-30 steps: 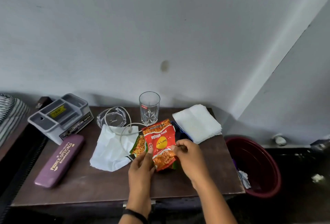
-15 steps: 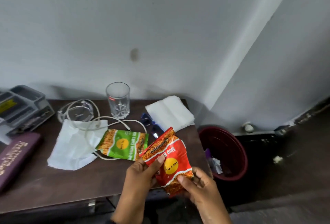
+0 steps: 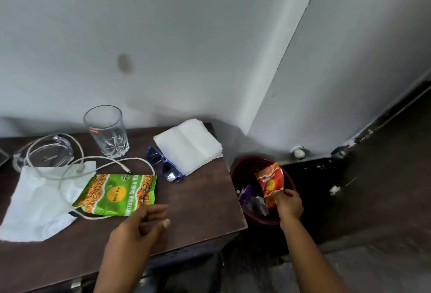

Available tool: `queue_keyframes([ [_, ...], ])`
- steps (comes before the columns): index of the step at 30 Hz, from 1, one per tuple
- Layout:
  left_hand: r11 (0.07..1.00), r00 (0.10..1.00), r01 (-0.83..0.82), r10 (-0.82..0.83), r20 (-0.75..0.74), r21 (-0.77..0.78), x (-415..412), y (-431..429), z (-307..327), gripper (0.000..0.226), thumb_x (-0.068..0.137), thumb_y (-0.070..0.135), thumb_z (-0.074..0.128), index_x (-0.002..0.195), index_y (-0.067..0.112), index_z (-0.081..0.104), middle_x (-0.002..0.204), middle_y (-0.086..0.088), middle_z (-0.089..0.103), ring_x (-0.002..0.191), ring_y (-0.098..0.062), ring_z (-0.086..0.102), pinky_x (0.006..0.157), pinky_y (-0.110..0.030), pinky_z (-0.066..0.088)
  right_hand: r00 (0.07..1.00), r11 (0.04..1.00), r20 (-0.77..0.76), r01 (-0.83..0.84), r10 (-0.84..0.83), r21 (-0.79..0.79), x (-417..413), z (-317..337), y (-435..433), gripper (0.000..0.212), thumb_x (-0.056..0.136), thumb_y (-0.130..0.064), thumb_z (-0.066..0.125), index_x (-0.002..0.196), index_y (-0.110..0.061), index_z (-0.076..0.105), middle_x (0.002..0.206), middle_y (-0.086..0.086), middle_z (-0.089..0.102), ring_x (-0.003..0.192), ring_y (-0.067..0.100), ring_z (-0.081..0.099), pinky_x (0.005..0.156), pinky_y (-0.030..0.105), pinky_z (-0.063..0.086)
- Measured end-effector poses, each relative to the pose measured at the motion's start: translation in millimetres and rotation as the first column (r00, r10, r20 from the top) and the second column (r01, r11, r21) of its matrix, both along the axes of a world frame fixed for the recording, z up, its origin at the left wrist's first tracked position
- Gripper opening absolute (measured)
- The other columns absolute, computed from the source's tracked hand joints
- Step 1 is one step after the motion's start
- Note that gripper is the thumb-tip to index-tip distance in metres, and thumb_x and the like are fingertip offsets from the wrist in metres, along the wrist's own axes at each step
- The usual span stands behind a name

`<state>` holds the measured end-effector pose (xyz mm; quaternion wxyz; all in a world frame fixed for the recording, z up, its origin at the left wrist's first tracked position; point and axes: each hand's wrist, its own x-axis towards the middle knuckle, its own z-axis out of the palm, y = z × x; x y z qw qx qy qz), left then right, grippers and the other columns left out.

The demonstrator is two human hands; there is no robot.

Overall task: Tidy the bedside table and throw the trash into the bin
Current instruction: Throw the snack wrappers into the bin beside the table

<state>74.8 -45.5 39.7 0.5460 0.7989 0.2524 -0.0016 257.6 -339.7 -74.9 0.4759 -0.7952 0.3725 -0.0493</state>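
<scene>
My right hand (image 3: 288, 204) pinches a red snack wrapper (image 3: 270, 181) by its lower end and holds it over the dark red bin (image 3: 239, 171), which stands on the floor right of the table. Some trash lies inside the bin. My left hand (image 3: 142, 225) hovers over the brown bedside table (image 3: 205, 201) with relaxed fingers and holds nothing. Just beyond its fingertips lies a green snack wrapper (image 3: 116, 193). A crumpled white tissue (image 3: 35, 206) lies at the left under a white cable (image 3: 98, 160).
A drinking glass (image 3: 107, 130) stands at the back of the table, a clear glass dish (image 3: 43, 153) left of it. Blue sunglasses (image 3: 166, 166) lie half under a folded white cloth (image 3: 189, 145). Grey walls meet in a corner behind the bin.
The red wrapper has gone from both hands above the table's right edge to my right hand alone, over the bin. My left hand let go and moved back over the table.
</scene>
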Motion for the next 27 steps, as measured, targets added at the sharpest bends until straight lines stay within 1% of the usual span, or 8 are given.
queue_keyframes([
  [3,0.993,0.998,-0.064,0.065,-0.002,0.094,-4,5,11,0.035,0.076,0.022,0.075,0.085,0.053,0.061,0.074,0.031,0.067,0.073,0.009,0.063,0.077,-0.033,0.050,1.000,1.000,-0.007,-0.006,0.006,-0.020,13,-7,8,0.032,0.087,-0.010,0.063,0.117,-0.001,0.057,0.120,0.021,0.062,0.108,0.036,0.059,0.089,0.038,0.046],
  [7,0.981,0.996,-0.088,0.090,0.001,0.171,-9,9,17,0.025,0.075,0.028,0.073,0.083,0.049,0.063,0.076,0.034,0.065,0.071,0.008,0.063,0.067,-0.025,0.046,0.970,0.993,0.216,-0.104,0.113,-0.054,8,24,48,0.020,0.087,-0.006,0.062,0.107,-0.005,0.063,0.111,0.018,0.065,0.103,0.031,0.062,0.084,0.030,0.045],
  [11,0.967,0.993,-0.108,0.114,-0.013,0.229,-13,14,20,0.015,0.077,0.032,0.071,0.079,0.046,0.065,0.073,0.023,0.068,0.074,0.004,0.063,0.062,-0.022,0.042,0.804,0.940,0.489,-0.270,0.340,-0.211,-32,67,108,0.010,0.084,-0.008,0.066,0.094,-0.008,0.065,0.096,0.011,0.067,0.089,0.024,0.062,0.081,0.031,0.047],
  [14,0.950,0.989,-0.144,0.150,-0.002,0.278,-14,26,20,0.012,0.078,0.033,0.069,0.080,0.043,0.063,0.075,0.020,0.067,0.074,0.004,0.061,0.062,-0.025,0.043,0.639,0.824,0.523,-0.481,0.564,-0.300,-76,83,164,0.010,0.082,-0.016,0.070,0.091,-0.016,0.065,0.090,-0.002,0.067,0.084,0.015,0.061,0.079,0.028,0.048],
  [17,0.934,0.978,-0.206,0.208,0.027,0.293,-13,39,14,0.015,0.080,0.028,0.069,0.078,0.041,0.062,0.078,0.017,0.068,0.073,0.002,0.061,0.063,-0.028,0.044,0.440,0.602,0.423,-0.673,0.792,-0.429,-100,84,220,0.020,0.080,-0.028,0.071,0.098,-0.022,0.063,0.098,-0.007,0.064,0.092,0.008,0.057,0.083,0.019,0.041],
  [20,0.916,0.979,-0.194,0.203,0.011,0.352,-15,51,5,0.018,0.082,0.021,0.067,0.084,0.038,0.062,0.083,0.008,0.069,0.076,-0.010,0.065,0.067,-0.032,0.048,0.259,0.300,0.156,-0.746,0.953,-0.595,-98,79,263,0.042,0.079,-0.043,0.066,0.116,-0.028,0.056,0.116,-0.007,0.061,0.110,0.016,0.053,0.086,0.034,0.040],
  [23,0.896,0.988,-0.115,0.148,-0.045,0.430,-17,58,-2,0.019,0.084,0.018,0.061,0.098,0.031,0.063,0.098,0.002,0.067,0.086,-0.023,0.064,0.069,-0.034,0.047,0.165,0.021,-0.180,-0.790,0.970,-0.613,-84,77,286,0.062,0.080,-0.054,0.060,0.133,-0.026,0.043,0.132,0.000,0.051,0.123,0.026,0.044,0.091,0.044,0.033],
  [27,0.890,0.988,-0.041,0.104,-0.115,0.453,-17,63,-9,0.023,0.085,0.020,0.060,0.108,0.023,0.061,0.111,-0.002,0.062,0.101,-0.025,0.060,0.075,-0.034,0.045,0.140,-0.100,-0.364,-0.818,0.921,-0.567,-71,78,295,0.073,0.078,-0.058,0.060,0.138,-0.023,0.036,0.138,0.003,0.042,0.127,0.029,0.037,0.096,0.046,0.029],
])
